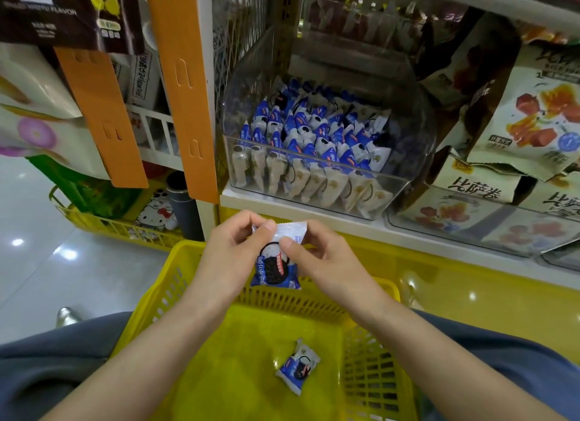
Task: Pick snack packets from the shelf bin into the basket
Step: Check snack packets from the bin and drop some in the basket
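A blue and white snack packet [276, 268] with a dark cookie picture hangs upright above the yellow basket [175, 282]. My left hand [233, 251] and my right hand [317, 257] both pinch its top edge between thumb and fingers. One more packet [297, 366] of the same kind lies on the basket floor. Just beyond my hands, the clear shelf bin [405, 157] holds several such packets [314, 138].
Large snack bags [514, 128] crowd the shelf right of the bin. Orange card strips [185, 84] hang at the left. A second yellow basket [103, 222] with goods sits on the glossy floor at the left. My knees flank the basket.
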Demonstrator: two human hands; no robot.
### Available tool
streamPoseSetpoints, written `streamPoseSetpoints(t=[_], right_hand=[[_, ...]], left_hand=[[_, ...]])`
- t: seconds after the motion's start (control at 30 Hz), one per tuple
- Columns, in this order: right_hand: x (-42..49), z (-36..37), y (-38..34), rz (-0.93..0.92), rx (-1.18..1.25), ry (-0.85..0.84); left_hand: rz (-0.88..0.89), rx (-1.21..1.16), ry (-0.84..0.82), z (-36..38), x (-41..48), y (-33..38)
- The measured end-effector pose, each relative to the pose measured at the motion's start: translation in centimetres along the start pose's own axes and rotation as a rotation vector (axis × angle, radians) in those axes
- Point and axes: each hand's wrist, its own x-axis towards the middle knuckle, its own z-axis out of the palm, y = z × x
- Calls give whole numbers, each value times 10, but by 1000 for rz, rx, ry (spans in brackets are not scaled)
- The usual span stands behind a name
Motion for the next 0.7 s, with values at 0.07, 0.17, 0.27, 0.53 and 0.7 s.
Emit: streamPoseSetpoints(t=[0.07,0.17,0.27,0.53,0.7], right_hand=[[0,-2,0,-23,-16,11],[2,-5,-2,-21,-48,-22],[2,-6,-2,9,-19,-40],[3,-16,-2,239,347,49],[3,-24,-4,116,4,-35]], left_hand=[[-14,-17,1,0,0,0],[-42,-44,6,-1,0,-1],[-64,-53,-9,-1,1,-1],[-151,73,-74,-1,0,-5],[3,245,-137,-9,3,4]])
